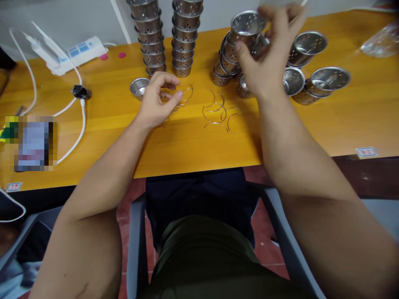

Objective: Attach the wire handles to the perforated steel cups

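Power strip [82,54] lies on the yellow wooden table [193,153] near a grey wall [77,16]; left hand [156,99], loosely open by thin wires [215,123], stacked metal cups [183,45] behind; right hand [270,56] at a top cup [246,27], whether gripping unclear; more cups [330,81] at right

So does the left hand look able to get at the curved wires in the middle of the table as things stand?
Probably yes: the curved wires lie uncovered on the table to the right of the left hand, with the right hand out of the way at the metal cups.
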Demonstrator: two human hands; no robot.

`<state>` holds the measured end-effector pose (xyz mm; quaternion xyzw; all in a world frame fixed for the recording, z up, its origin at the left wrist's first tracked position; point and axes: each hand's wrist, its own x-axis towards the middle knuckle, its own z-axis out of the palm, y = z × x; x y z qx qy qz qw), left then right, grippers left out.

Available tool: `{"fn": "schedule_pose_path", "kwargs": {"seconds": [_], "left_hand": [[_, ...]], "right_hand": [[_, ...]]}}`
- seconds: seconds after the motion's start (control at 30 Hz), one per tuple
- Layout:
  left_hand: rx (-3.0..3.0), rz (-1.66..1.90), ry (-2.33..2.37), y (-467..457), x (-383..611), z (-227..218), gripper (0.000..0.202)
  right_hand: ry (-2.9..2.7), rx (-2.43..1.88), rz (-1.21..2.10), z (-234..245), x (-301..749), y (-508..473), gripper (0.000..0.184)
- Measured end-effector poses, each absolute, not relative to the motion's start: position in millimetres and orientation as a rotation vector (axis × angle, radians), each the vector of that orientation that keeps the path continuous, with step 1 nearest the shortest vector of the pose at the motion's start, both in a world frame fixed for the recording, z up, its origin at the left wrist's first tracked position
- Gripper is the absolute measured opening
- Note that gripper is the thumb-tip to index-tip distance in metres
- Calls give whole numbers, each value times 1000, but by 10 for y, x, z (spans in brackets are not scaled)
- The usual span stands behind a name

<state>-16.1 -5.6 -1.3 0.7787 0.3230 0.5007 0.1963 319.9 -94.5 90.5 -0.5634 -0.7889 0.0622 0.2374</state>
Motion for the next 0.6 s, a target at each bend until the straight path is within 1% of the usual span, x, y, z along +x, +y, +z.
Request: {"fn": "schedule_pose_path", "kwargs": {"seconds": [0.07,0.2,0.23,0.3,0.43,0.47,0.57,0.6], "left_hand": [[2181,1385,943,-66,-165,-14,56],[2207,1319,970,-152,-204,57,55],[2223,1306,959,-164,-215,71,57],[2242,1293,936,-152,-226,67,65],[2221,1366,886,-45,-203,-50,80],[2223,1373,880,-26,-195,-77,80],[2225,1382,915,0,-202,-94,78],[2230,1400,936,15,-221,-80,76]], "right_hand": [[-2067,-1536,115,916,3250,-764,70],[-1828,-1644,-115,895,3336,-411,38],[-1805,-1655,-156,877,3358,-357,34],[-1798,-1642,-176,842,3397,-302,32],[-1815,-1710,-181,865,3444,-343,46],[-1860,-1751,-194,897,3448,-374,53],[-1986,-1838,-237,1030,3443,-495,79],[-1979,-1856,-250,1077,3433,-542,84]]}}
